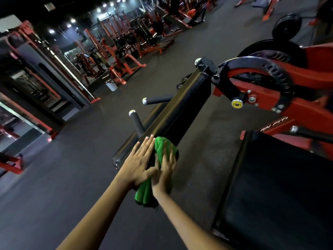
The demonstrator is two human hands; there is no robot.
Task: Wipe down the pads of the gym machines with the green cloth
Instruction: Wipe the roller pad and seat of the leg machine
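A long black pad [173,112] of a red gym machine runs from the centre up to the right. The green cloth [163,147] lies bunched on its near end and hangs down below my hands. My left hand [139,160] lies flat with straight fingers on the pad's near end, beside the cloth. My right hand [164,173] presses on the cloth with spread fingers and looks blurred. A second wide black pad [277,186] sits at the lower right.
Two black handles [155,101] with silver caps stick out left of the long pad. The machine's red frame [304,109] with a black perforated arc [275,73] stands at the right. Rows of red machines [115,51] line the far side of the dark floor.
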